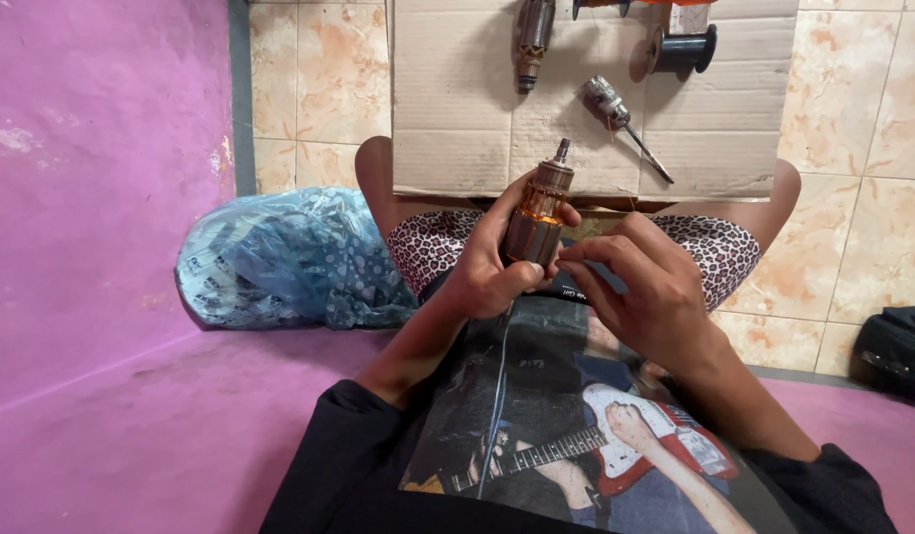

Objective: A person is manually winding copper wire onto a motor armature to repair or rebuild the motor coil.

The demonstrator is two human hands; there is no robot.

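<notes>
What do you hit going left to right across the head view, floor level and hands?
Blue plastic bag → left hand gripping the copper-wound motor rotor → right hand, fingertips at the rotor's lower end → black bag at the right edge.

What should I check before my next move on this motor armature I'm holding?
1. Left hand wraps armature firmly: ok.
2. Right hand fingertips at its lower end: ok.
3. Armature upright, shaft up: ok.
4. Winding condition: cannot tell.
5. Screwdriver-like tool lying on the cardboard sheet: ok.
6. Black spool on the cardboard too: ok.
</notes>
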